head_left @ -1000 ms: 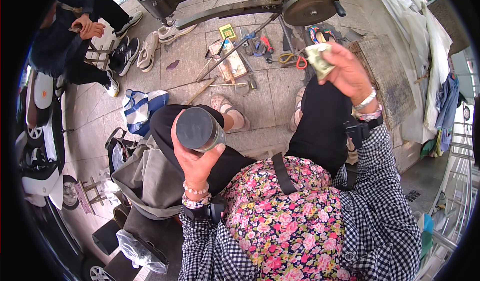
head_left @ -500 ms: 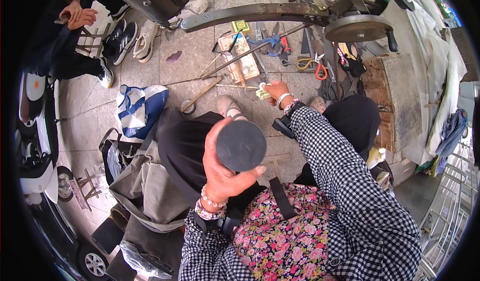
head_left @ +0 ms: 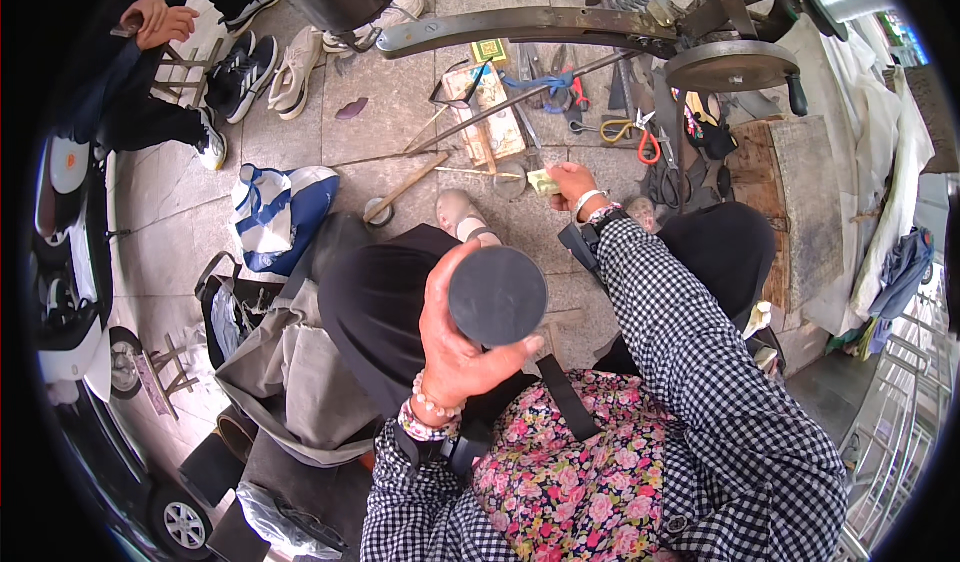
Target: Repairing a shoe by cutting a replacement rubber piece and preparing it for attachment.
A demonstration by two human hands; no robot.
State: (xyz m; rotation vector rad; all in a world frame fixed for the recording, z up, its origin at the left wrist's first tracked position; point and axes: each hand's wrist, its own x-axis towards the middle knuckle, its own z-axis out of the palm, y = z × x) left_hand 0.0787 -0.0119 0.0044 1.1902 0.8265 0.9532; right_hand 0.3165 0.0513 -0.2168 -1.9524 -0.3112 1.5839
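Overhead, the left hand (head_left: 455,347) grips a dark round disc (head_left: 497,296) above the lap, flat face up. Farther out, the right hand (head_left: 572,184) pinches a small pale-green piece (head_left: 543,183) just over the paved floor (head_left: 390,102), near scissors (head_left: 632,132).

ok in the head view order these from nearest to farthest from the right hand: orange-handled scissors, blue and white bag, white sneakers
Measured from the right hand, which reaches down to the pavement holding a small pale green thing:
1. Orange-handled scissors, just beyond the hand, slightly to its right among the tools.
2. Blue and white bag, on the ground well to the left.
3. White sneakers, farthest, up at the left near another person's feet.
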